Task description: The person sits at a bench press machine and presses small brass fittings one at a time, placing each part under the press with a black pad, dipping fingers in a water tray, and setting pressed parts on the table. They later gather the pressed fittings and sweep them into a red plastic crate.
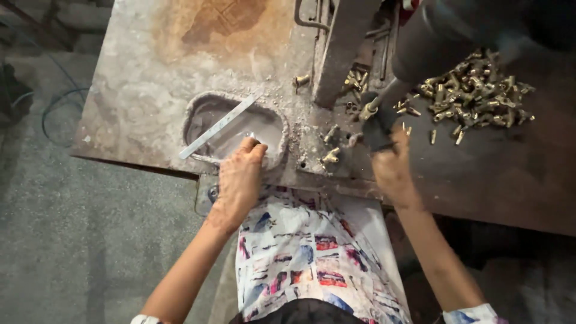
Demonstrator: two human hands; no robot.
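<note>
Brass fittings (474,96) heaped at surface's (138,90) far right corner.
Left hand (240,177) pinching something tiny over grey tray (198,117); right hand (390,165) clamped on dark lever handle (378,129).

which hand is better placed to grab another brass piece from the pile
Right. The right hand grips the dark lever handle beside the brass pile; the left hand is at the dish, farther away.

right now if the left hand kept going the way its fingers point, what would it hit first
The left hand points up into the oval metal tray. It would probably first meet the flat metal strip lying slantwise across the tray, though depth is hard to judge.
</note>
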